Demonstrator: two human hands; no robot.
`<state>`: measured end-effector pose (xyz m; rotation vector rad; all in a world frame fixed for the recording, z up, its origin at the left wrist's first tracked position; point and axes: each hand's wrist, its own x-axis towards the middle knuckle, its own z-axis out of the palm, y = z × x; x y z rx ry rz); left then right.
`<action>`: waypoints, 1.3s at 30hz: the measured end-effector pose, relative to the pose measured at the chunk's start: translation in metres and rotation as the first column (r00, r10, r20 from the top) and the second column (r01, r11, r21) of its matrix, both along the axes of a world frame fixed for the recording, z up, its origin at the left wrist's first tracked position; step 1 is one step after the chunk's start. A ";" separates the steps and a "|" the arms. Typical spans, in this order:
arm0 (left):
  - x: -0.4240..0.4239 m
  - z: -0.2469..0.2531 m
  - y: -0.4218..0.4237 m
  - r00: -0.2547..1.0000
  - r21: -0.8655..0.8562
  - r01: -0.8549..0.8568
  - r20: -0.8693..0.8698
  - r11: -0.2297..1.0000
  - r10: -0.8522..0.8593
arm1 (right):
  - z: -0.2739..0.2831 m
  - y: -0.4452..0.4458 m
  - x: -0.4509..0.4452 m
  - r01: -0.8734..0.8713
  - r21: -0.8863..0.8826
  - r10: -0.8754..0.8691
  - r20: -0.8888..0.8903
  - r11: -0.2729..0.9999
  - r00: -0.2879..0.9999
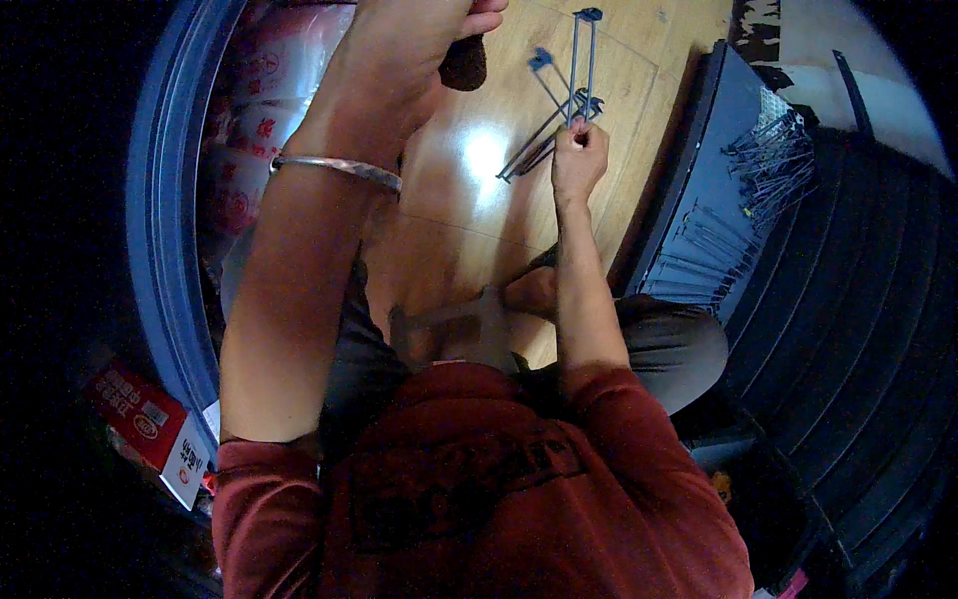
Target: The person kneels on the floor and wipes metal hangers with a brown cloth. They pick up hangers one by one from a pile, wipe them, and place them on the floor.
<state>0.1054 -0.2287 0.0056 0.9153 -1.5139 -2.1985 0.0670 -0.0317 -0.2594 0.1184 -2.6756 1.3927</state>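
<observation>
My right hand (pixel 581 153) is closed around the lower end of a pair of slim metal rods (pixel 582 64), which stick up and away from the fist and have a dark fitting at their far end. Other thin rods with dark ends (pixel 533 142) lie beside that fist over the wooden floor. At the top of the picture my left hand (pixel 468 22) is raised close to the camera, partly cut off by the frame edge. Against its palm side shows a dark brown, rough, rounded object (pixel 464 64); the fingers around it are mostly hidden. A silver bangle circles the left wrist.
Many similar thin rods (pixel 775 161) lie on a blue-grey panel (pixel 681 187) at the right, beside a dark ribbed surface (pixel 861 314). Clear plastic bags with red print (pixel 269 67) stand at the upper left. A red printed carton (pixel 138 415) is at the lower left.
</observation>
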 end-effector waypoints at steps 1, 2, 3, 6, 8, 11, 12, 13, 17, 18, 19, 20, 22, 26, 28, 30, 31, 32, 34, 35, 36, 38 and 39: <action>0.001 -0.003 -0.003 1.000 0.003 0.010 -0.012 1.000 -0.010 | -0.002 -0.003 -0.004 -0.020 -0.007 0.020 -0.011 1.000 1.000; 0.002 -0.004 -0.005 1.000 -0.004 0.016 -0.015 1.000 -0.016 | -0.005 -0.007 -0.011 -0.039 -0.013 0.039 -0.022 0.999 0.999; 0.002 -0.005 -0.006 0.999 -0.009 0.025 -0.020 1.000 -0.025 | -0.006 -0.011 -0.016 -0.056 -0.018 0.055 -0.036 0.998 0.998; 0.000 -0.007 -0.010 0.998 0.016 0.046 -0.032 0.999 -0.046 | -0.010 -0.020 -0.017 -0.058 -0.161 0.071 0.074 0.985 0.995; -0.002 -0.005 -0.012 0.997 0.034 0.062 -0.058 0.998 -0.060 | -0.015 -0.023 -0.013 -0.016 -0.232 0.049 0.137 0.973 0.989; -0.001 0.001 -0.016 0.990 0.014 0.075 -0.121 0.997 -0.072 | -0.016 -0.018 -0.006 -0.021 -0.419 0.110 0.190 0.908 0.976; 0.003 0.000 -0.020 0.986 -0.015 0.070 -0.149 0.997 -0.072 | -0.002 -0.018 -0.002 -0.017 -0.506 0.166 0.251 0.863 0.954; 0.005 0.001 -0.023 0.982 -0.048 0.067 -0.173 0.997 -0.074 | 0.022 -0.018 0.001 -0.001 -0.589 0.226 0.309 0.808 0.924; -0.003 -0.006 -0.018 0.985 0.027 -0.118 -0.120 0.993 0.121 | 0.098 -0.011 -0.004 0.023 -0.879 0.492 0.288 0.476 0.822; -0.006 -0.015 -0.019 0.986 0.015 -0.080 -0.143 0.997 0.082 | 0.117 -0.011 -0.003 0.013 -0.919 0.556 0.249 0.393 0.793; -0.008 -0.014 -0.021 0.986 0.001 -0.048 -0.162 0.999 0.047 | 0.134 -0.011 -0.001 0.006 -0.951 0.621 0.206 0.309 0.756; -0.010 -0.012 -0.019 0.987 0.039 -0.052 -0.149 0.998 0.057 | 0.151 -0.011 0.002 0.002 -0.974 0.681 0.158 0.225 0.715; -0.011 -0.001 -0.011 0.974 0.132 -0.008 -0.223 0.991 0.038 | 0.182 -0.016 0.018 -0.082 -0.945 0.687 0.169 0.317 0.707; -0.017 -0.003 -0.013 0.952 0.247 0.029 -0.303 0.968 0.049 | 0.215 -0.011 0.054 -0.400 -0.744 0.759 0.216 0.535 0.614; -0.017 0.003 -0.009 0.968 0.289 0.028 -0.246 0.957 0.046 | 0.215 0.002 0.058 -0.546 -0.619 0.788 0.206 0.565 0.580; -0.016 0.001 -0.004 0.966 0.267 0.029 -0.257 0.963 0.042 | 0.220 0.019 0.050 -0.653 -0.525 0.823 0.191 0.546 0.535; -0.017 -0.002 0.000 0.964 0.255 0.038 -0.265 0.966 0.031 | 0.223 0.022 0.047 -0.525 -0.626 0.783 0.239 0.577 0.575; -0.018 -0.003 0.005 0.962 0.241 0.048 -0.272 0.969 0.020 | 0.227 0.026 0.034 -0.437 -0.639 0.740 0.333 0.633 0.585; -0.017 0.002 0.017 0.954 0.229 0.147 -0.291 0.962 -0.076 | 0.243 0.021 0.014 -0.324 -0.571 0.608 0.421 0.755 0.674; -0.016 0.004 0.022 0.946 0.219 0.195 -0.299 0.956 -0.125 | 0.250 0.014 0.008 -0.294 -0.501 0.520 0.403 0.814 0.753; -0.016 0.002 0.028 0.937 0.245 0.260 -0.298 0.934 -0.182 | 0.239 0.014 -0.005 -0.411 -0.385 0.494 0.145 0.826 0.857; -0.017 -0.006 0.039 0.927 0.185 0.315 -0.269 0.931 -0.261 | 0.239 0.004 -0.019 -0.480 -0.228 0.481 -0.055 0.847 0.875; -0.017 -0.008 0.043 0.923 0.152 0.343 -0.238 0.927 -0.302 | 0.238 0.001 -0.023 -0.498 -0.149 0.478 -0.150 0.854 0.865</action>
